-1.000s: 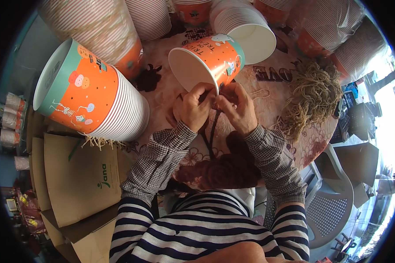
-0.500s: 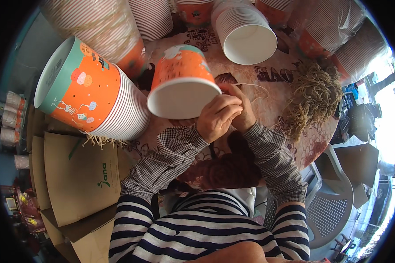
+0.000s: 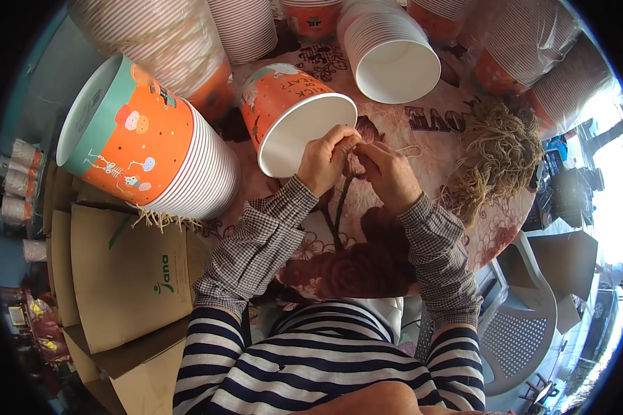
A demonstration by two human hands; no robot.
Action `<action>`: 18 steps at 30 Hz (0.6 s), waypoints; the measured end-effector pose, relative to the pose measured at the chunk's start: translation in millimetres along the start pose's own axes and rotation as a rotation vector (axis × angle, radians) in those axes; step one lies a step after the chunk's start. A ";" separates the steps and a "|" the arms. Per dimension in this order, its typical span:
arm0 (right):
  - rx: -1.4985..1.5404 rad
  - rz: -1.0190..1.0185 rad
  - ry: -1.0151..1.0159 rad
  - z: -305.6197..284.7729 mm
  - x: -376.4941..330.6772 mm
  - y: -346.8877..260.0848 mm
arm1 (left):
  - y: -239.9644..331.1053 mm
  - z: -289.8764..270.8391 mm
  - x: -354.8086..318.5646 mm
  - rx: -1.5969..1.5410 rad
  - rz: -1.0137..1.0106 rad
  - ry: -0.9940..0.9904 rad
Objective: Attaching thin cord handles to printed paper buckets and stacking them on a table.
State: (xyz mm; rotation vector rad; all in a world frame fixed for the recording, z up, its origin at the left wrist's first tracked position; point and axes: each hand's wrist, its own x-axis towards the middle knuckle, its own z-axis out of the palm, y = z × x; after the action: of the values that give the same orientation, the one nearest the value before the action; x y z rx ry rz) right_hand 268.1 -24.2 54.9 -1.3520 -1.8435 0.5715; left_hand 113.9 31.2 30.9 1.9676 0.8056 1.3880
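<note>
My left hand [image 3: 325,160] and my right hand [image 3: 392,176] are both closed in a pinch, their fingertips meeting over the table. Between them is a thin pale string [image 3: 414,150], mostly hidden by the fingers; a loose strand of it curls out beyond my right hand. Just behind my left hand, an orange paper bucket [image 3: 273,97] with a teal band lies tipped, its white rim and opening toward me. My left fingers are right by that rim; whether they touch it I cannot tell.
A tall nested stack of orange buckets [image 3: 156,138] leans at the left. More stacks, including a white-mouthed one [image 3: 398,69], line the back. A tangled heap of tan twine [image 3: 498,155] lies at the right. Cardboard boxes [image 3: 128,263] stand left, a grey plastic chair [image 3: 522,325] right.
The bucket has turned and shifted slightly back, showing more of its opening. My hands, overlapped before, are now side by side with fingertips together, the right one farther right.
</note>
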 end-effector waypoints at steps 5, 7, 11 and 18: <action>-0.112 -0.149 0.081 -13.1 0.8 -2.7 | 6.3 0.2 -0.4 -0.085 -0.174 -0.113; -0.124 -0.152 0.063 -14.4 0.8 -3.7 | 4.5 -1.8 0.2 -0.074 -0.155 -0.084; -0.144 -0.130 0.031 -15.3 -0.5 -8.0 | 2.8 -3.2 -0.6 -0.082 -0.152 -0.073; -0.060 -0.137 0.113 -17.0 2.1 -5.6 | 4.4 -5.3 -2.1 -0.277 -0.310 -0.128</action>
State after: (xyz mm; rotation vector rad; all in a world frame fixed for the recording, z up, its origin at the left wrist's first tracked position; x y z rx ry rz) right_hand 277.9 -25.6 70.0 -1.2588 -1.8563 0.3643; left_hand 108.9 27.5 34.4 1.6234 0.7744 1.1137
